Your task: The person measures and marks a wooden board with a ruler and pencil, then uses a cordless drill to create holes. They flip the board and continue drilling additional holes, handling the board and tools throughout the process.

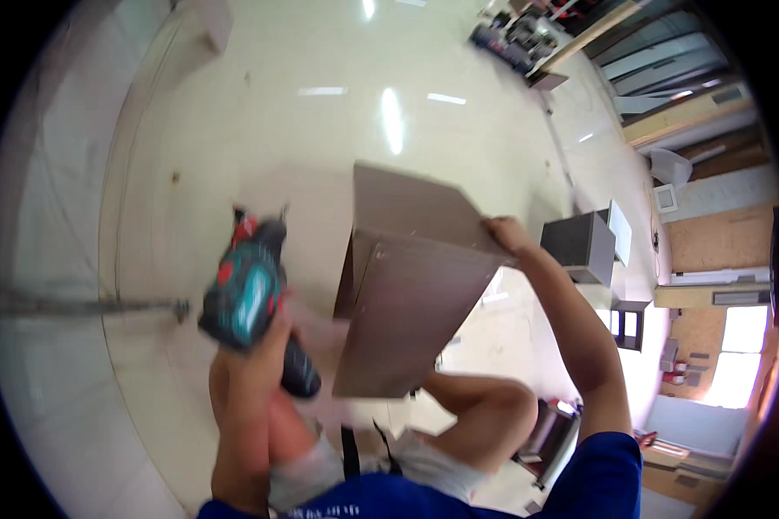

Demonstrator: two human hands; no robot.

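My left hand (271,346) is closed round the grip of a teal and black cordless drill (244,290) with red parts. The drill is raised to the left of a brown-grey panel box (411,316), apart from it, its front end toward the far side. Motion smears the drill and that hand slightly. My right hand (508,237) grips the far right edge of the box, fingers curled over the panel. The box is tilted above the floor near my knees, one panel standing out at its far side. Part of its inside is hidden.
A pale glossy floor (320,121) spreads around me. To the right stand a grey box (580,246) and a small dark open frame (629,324). Tools or machinery (515,43) lie at the far right, near stacked boards (666,69). A blurred metal rod (104,306) reaches in from the left.
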